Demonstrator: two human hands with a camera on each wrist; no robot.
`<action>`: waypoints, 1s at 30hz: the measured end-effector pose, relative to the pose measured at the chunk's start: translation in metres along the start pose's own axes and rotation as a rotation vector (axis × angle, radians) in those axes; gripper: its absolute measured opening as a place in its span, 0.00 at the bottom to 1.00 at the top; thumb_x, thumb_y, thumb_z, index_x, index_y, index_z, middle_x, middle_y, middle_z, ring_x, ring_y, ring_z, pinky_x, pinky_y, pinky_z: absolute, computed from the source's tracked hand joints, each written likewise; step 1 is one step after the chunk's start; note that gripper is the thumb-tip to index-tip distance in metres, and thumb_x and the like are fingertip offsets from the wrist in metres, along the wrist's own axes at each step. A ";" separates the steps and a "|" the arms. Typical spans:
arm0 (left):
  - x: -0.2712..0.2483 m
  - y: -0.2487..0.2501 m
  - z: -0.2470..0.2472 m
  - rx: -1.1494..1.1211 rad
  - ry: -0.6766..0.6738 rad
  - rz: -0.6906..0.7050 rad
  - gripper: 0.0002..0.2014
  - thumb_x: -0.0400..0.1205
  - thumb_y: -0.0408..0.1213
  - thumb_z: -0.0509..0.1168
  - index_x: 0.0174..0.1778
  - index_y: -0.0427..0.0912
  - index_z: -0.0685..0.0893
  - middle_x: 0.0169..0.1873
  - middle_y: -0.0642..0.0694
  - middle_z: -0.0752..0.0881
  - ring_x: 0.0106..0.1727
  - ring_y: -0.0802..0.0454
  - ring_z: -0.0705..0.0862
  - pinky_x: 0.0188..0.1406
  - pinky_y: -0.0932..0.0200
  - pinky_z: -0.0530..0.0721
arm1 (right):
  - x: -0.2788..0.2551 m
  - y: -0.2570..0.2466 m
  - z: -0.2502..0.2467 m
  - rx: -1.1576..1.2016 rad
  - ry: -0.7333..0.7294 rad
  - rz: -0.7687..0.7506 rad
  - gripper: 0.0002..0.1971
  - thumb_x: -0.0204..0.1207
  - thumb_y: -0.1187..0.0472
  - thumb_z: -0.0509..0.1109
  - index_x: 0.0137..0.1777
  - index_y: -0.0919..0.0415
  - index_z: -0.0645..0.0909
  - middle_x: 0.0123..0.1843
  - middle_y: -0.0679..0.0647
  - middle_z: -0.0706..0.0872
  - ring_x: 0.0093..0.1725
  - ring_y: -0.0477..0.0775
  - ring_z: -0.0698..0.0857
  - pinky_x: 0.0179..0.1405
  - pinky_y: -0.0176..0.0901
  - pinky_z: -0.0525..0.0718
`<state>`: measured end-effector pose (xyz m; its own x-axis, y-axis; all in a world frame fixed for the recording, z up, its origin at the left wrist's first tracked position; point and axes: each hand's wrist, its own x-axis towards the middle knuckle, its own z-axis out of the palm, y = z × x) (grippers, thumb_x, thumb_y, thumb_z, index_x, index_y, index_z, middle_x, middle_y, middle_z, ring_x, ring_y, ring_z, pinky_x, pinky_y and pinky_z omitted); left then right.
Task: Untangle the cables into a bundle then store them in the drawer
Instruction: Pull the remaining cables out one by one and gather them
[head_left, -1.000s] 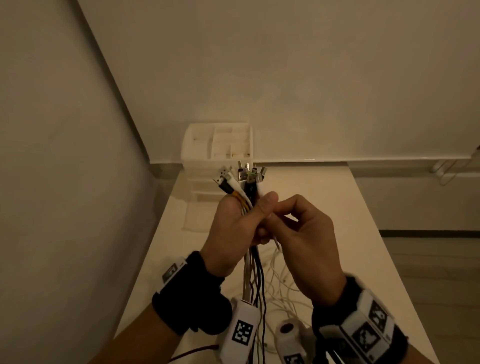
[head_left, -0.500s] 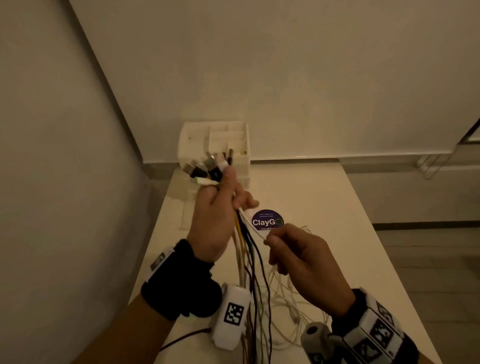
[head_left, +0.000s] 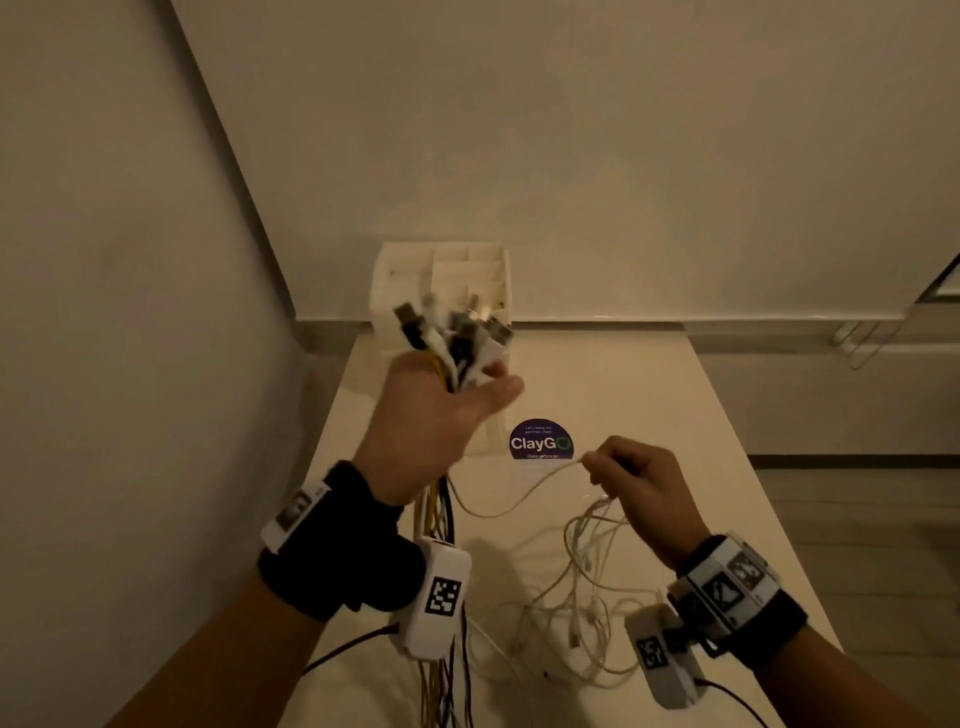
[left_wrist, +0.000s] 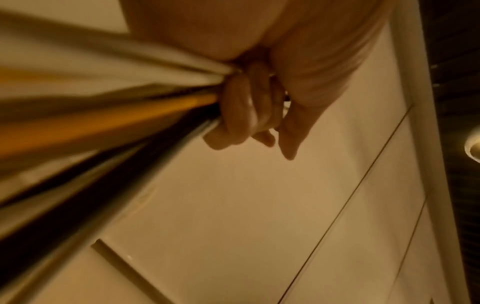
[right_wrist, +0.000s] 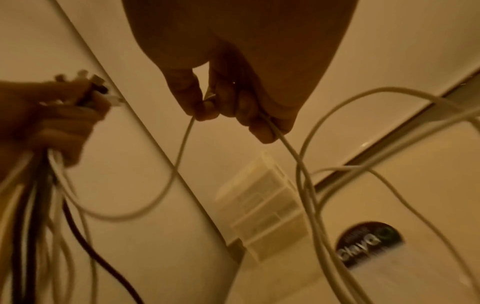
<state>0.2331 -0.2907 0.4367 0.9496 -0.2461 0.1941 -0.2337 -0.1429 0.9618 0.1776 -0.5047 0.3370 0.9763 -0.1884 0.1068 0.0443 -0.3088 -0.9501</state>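
Observation:
My left hand (head_left: 436, 415) is raised over the table and grips a bundle of cables (head_left: 452, 343), white, black and yellow, their plug ends fanning out above the fist. The strands hang down from the fist past my wrist (left_wrist: 130, 107). My right hand (head_left: 631, 480) sits lower and to the right and pinches one thin white cable (head_left: 524, 493) (right_wrist: 182, 156) between thumb and forefinger; it sags in a loop back to the left hand's bundle. A loose tangle of white cables (head_left: 587, 597) lies on the table below. The white drawer unit (head_left: 441, 280) (right_wrist: 262, 203) stands at the table's far left corner.
The white table (head_left: 649, 395) runs to a wall at the far end, and another wall lies along its left. A round purple ClayGo sticker (head_left: 540, 441) is stuck to the tabletop between my hands. A thin dark wire (head_left: 343, 649) trails from my left wrist unit.
My hands have drawn apart. The right hand has slid down and to the right along one white cable, pulling it out from the bundle, while the left hand stays raised with the plug ends.

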 end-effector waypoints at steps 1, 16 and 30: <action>-0.002 -0.002 0.008 0.018 -0.037 -0.003 0.05 0.75 0.33 0.75 0.36 0.42 0.86 0.19 0.59 0.81 0.18 0.65 0.77 0.21 0.73 0.73 | 0.003 -0.011 0.000 0.007 -0.018 -0.024 0.15 0.78 0.67 0.70 0.30 0.68 0.78 0.27 0.56 0.75 0.30 0.48 0.71 0.35 0.44 0.72; -0.001 -0.001 0.041 -0.076 0.039 0.051 0.17 0.81 0.34 0.69 0.25 0.50 0.81 0.13 0.59 0.74 0.14 0.64 0.70 0.19 0.64 0.67 | 0.007 -0.044 -0.011 0.176 -0.169 -0.162 0.18 0.82 0.57 0.57 0.40 0.69 0.80 0.27 0.47 0.76 0.30 0.46 0.71 0.33 0.31 0.70; 0.004 -0.009 -0.012 -0.121 0.420 0.066 0.11 0.78 0.43 0.73 0.42 0.38 0.86 0.15 0.56 0.72 0.13 0.57 0.65 0.19 0.63 0.66 | 0.005 0.026 -0.005 0.083 -0.005 -0.006 0.19 0.76 0.57 0.66 0.26 0.66 0.73 0.23 0.48 0.70 0.28 0.46 0.68 0.31 0.34 0.68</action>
<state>0.2414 -0.2787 0.4309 0.9418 0.1640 0.2936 -0.2942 -0.0210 0.9555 0.1824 -0.5185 0.3146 0.9769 -0.1821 0.1118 0.0679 -0.2316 -0.9704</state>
